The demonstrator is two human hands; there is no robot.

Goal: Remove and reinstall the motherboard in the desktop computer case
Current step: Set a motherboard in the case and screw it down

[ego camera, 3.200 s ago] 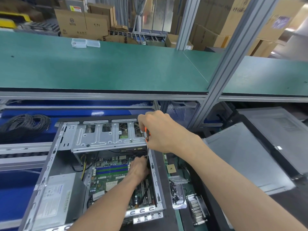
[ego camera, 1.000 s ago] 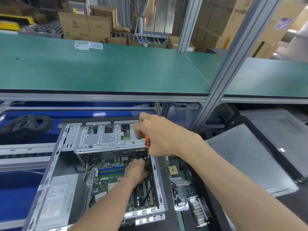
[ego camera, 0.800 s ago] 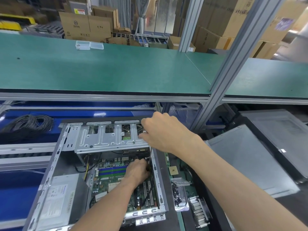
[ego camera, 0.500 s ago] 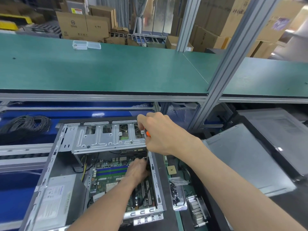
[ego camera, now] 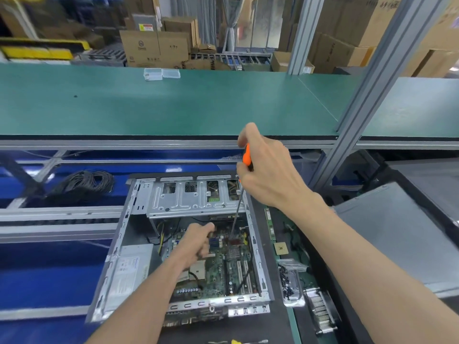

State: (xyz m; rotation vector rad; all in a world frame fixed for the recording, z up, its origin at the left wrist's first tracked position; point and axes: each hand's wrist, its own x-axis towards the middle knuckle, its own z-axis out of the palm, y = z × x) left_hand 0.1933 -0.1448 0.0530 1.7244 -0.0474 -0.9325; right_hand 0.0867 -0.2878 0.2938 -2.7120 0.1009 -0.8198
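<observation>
A right hand grips an orange screwdriver upright, tip down on the motherboard seated inside the open computer case; the left hand's curled fingers apparently pinch something small there, likely a screw.
</observation>
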